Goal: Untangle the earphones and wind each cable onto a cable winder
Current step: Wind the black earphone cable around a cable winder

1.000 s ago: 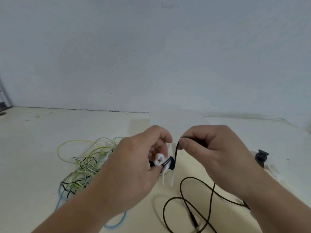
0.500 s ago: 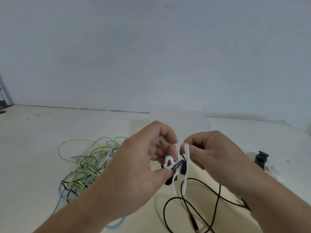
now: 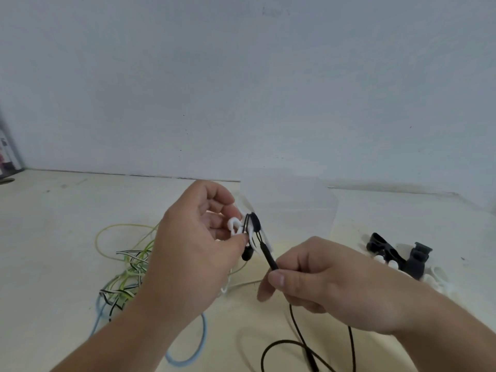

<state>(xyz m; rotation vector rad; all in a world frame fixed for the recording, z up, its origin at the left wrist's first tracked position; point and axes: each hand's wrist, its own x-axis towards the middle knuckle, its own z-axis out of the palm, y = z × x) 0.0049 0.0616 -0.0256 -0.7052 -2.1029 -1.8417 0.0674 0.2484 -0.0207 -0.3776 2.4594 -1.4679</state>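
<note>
My left hand (image 3: 193, 253) pinches a small white cable winder (image 3: 236, 226) in the air above the table, with a few turns of black earphone cable round it. A black earbud (image 3: 247, 254) hangs just below the winder. My right hand (image 3: 322, 280) is lower and to the right, pinching the black cable (image 3: 268, 255) at its thick inline piece, which runs up to the winder. The rest of the black cable (image 3: 298, 334) trails from my right hand down onto the table in loose loops.
A tangle of green, striped and light blue earphone cables (image 3: 126, 275) lies on the table left of my hands. Spare black cable winders (image 3: 389, 255) and white ones (image 3: 434, 276) lie at the right. The wall stands close behind the table (image 3: 53, 210).
My right hand has dropped down and to the right, drawing the black cable taut from the winder. My left hand has lifted the winder slightly and turned it.
</note>
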